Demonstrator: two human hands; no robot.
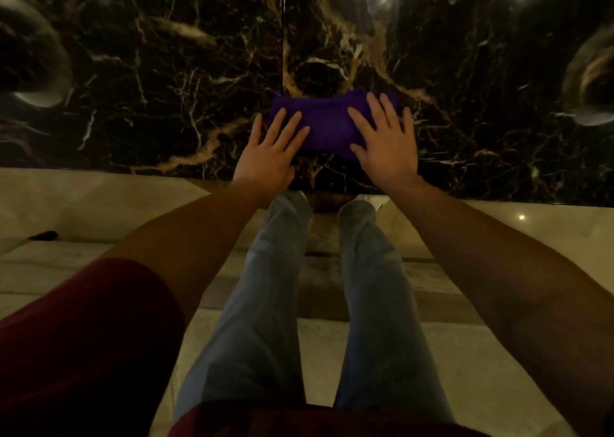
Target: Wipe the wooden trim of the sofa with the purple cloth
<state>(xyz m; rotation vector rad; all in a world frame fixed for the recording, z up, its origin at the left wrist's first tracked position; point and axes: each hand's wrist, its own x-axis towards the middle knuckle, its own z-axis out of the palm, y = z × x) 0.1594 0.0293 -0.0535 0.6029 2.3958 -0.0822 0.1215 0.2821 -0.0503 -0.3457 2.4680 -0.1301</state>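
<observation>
A folded purple cloth lies flat on a dark marble table top with gold veins, near its front edge. My left hand rests palm down with spread fingers on the cloth's left end. My right hand lies flat on the cloth's right end, fingers apart. Neither hand grips the cloth; both press on top of it. No sofa or wooden trim is in view.
The table's front edge runs across the frame just below my hands. Two glass objects stand on the table at the far left and far right. My legs in jeans stand on a pale marble floor.
</observation>
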